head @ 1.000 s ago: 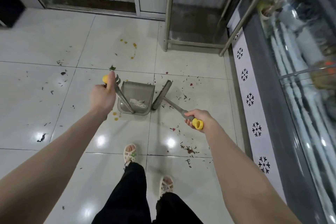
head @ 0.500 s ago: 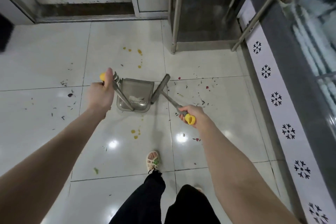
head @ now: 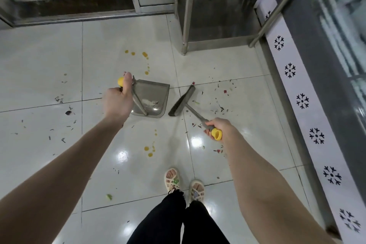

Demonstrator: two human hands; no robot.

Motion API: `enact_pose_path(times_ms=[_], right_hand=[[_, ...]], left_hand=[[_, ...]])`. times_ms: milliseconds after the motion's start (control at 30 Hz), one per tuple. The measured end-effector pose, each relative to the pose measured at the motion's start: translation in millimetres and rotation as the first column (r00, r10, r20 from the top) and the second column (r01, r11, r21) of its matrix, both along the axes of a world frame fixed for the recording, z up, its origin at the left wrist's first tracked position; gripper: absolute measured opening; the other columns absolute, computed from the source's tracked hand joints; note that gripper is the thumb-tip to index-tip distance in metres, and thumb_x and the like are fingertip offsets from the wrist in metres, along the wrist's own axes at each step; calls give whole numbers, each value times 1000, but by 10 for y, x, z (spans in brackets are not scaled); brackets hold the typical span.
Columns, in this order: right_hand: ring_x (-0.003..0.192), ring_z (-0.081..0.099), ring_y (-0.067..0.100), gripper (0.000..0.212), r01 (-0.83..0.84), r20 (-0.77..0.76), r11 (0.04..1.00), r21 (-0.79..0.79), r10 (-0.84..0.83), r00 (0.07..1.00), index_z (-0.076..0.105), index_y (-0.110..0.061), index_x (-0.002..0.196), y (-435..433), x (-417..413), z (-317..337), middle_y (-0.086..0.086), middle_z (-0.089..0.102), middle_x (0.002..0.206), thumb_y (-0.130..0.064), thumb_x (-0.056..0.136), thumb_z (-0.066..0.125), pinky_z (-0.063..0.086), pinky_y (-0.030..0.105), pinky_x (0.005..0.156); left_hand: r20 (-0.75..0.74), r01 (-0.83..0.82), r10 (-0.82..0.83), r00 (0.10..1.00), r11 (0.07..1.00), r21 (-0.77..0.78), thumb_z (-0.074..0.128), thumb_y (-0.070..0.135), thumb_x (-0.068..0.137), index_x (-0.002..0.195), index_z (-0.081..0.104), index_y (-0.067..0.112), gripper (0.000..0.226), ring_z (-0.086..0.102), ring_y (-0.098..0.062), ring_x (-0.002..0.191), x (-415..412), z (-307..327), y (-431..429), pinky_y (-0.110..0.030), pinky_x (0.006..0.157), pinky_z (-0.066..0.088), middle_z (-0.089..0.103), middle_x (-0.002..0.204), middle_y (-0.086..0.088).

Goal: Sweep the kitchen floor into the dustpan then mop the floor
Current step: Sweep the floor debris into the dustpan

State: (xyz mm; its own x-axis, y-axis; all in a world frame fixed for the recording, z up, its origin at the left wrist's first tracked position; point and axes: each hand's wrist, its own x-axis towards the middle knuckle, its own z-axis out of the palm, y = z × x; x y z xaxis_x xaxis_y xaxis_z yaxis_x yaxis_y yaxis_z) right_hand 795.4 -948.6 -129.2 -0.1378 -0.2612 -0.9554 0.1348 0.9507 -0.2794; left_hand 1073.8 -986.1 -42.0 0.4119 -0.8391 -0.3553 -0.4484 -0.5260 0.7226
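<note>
Now my left hand (head: 118, 101) grips the dustpan (head: 152, 98) handle, pan resting on the floor (head: 39, 65); my right hand (head: 218, 128) clasps the broom (head: 182, 101), its bristles just beside the pan amid debris (head: 219, 105)

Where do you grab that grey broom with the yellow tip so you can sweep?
Grab the grey long-handled broom near the top of its thin metal handle, just below the yellow cap, coming from the near side, as the right hand does. The handle slants up toward the person; the bristles are at the far, low end.
</note>
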Motion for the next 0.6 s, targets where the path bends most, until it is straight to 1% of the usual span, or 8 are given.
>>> enact_pose_path(times_ms=[67,167,267,333,433,533,600], right_hand=[[54,54,16,12,-26,-40,998,54,29,999,55,0,94,128,-205,24,18,61,80,-9,90,62,44,19,33],[55,55,14,17,-37,-59,992,120,44,997,55,0,98,338,-482,89,16,64,79,-14,91,61,45,20,34],[58,53,15,15,34,-81,986,165,-21,996,52,0,88,537,-681,200,17,60,80,-12,94,58,45,19,32],[57,51,14,18,52,-84,982,180,-38,996,51,0,84,635,-763,271,17,58,78,-12,94,58,44,18,31],[52,53,14,13,102,-105,986,132,-88,991,53,1,87,688,-854,335,17,57,78,-8,92,60,43,19,30],[38,54,13,9,151,-90,988,27,-148,985,56,3,91,638,-1000,413,19,57,77,-3,89,62,43,19,31],[36,52,12,10,152,-68,988,2,-152,986,57,2,91,569,-1100,431,19,58,76,-4,88,63,44,19,32]], left_hand=[[-17,31,-31,999,1000,-2,36,72,87,70,48,9,66,42,-24,60,-109,-31,-35,-35,57,36,42,67,-11],[0,82,-82,997,997,7,34,71,89,60,39,8,69,45,-26,59,-309,-59,-58,-37,58,39,43,63,-14],[-4,100,-100,995,995,24,34,72,89,55,35,9,72,47,-27,59,-479,-63,-67,-47,64,51,40,56,-11],[-19,97,-97,995,995,33,34,73,88,54,35,8,73,46,-26,59,-576,-62,-77,-50,68,53,39,54,-9],[-38,76,-75,996,996,41,33,74,87,53,36,9,74,46,-25,58,-698,-66,-84,-42,63,47,40,53,-7],[-56,62,-59,997,997,48,31,80,81,54,39,9,77,49,-27,63,-796,-60,-136,-42,64,47,43,55,-7],[-92,50,-45,995,998,44,32,81,79,56,40,10,75,47,-27,65,-846,-48,-190,-40,63,43,42,56,-7]])
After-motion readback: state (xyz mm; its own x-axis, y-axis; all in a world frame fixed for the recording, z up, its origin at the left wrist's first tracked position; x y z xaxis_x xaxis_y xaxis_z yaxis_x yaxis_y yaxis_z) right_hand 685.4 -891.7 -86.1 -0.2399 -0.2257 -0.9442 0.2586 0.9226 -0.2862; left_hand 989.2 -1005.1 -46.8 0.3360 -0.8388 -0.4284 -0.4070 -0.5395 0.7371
